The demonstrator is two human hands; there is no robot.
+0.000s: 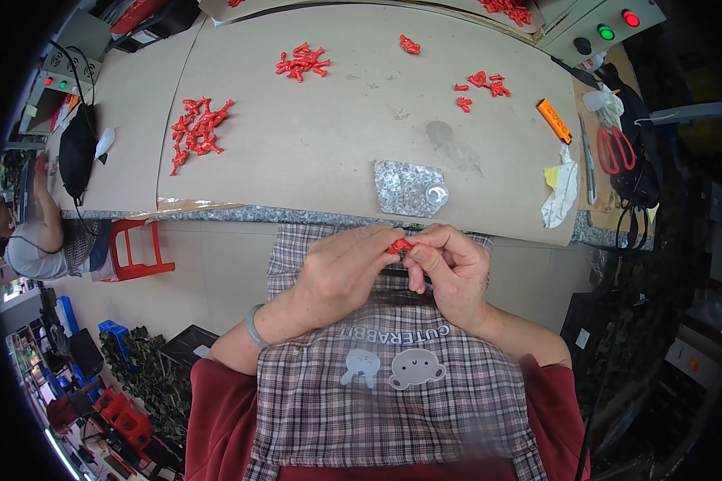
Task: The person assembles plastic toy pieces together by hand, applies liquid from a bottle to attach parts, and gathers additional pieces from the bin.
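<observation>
A small red plastic figure piece [399, 246] is pinched between both hands, just off the table's near edge and above the checked apron. My left hand [338, 268] closes its fingertips on its left side. My right hand [460, 276] grips its right end with thumb and forefinger. Fingers cover most of the piece, so its exact shape is hidden. Beyond my hands, a speckled grey slab [397, 188] with a small whitish ring on it lies near the table edge.
Red figure pieces lie in a left pile [196, 132], a middle pile [302, 62], a small clump [410, 45] and a right group [489, 83]. To the right are an orange cutter [554, 121], crumpled paper [561, 192] and red-handled scissors [616, 151]. Another person [36, 240] sits far left.
</observation>
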